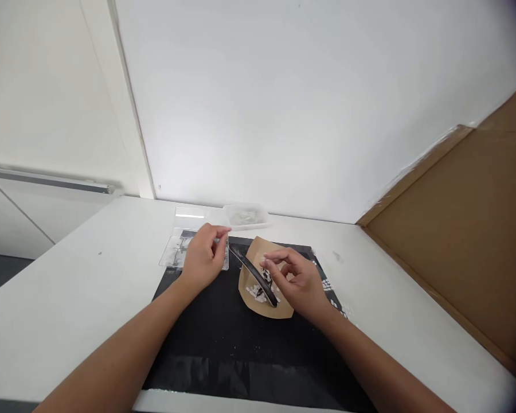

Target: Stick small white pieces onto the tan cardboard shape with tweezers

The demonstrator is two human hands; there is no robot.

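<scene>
My left hand [204,255] is closed in a pinch, thumb and forefinger together, over the right edge of a clear plastic case [171,252]. Whatever sits between those fingertips is too small to name. On the right, my right hand [298,281] also pinches, its fingertips above a sheet of brown paper [269,311]; what it holds, if anything, I cannot make out. Small white pieces [257,293] and some thin dark bits lie on the paper. Across the paper's left side slants a long, slightly curved black strip [253,272], between my two hands.
A black mat [223,338] covers the middle of the white table [94,275]. Behind it stands a translucent tray [246,217] of pale pieces. White grid-like pieces [327,285] lie at the mat's right edge. A white wall rises behind; a cardboard panel [464,229] stands right.
</scene>
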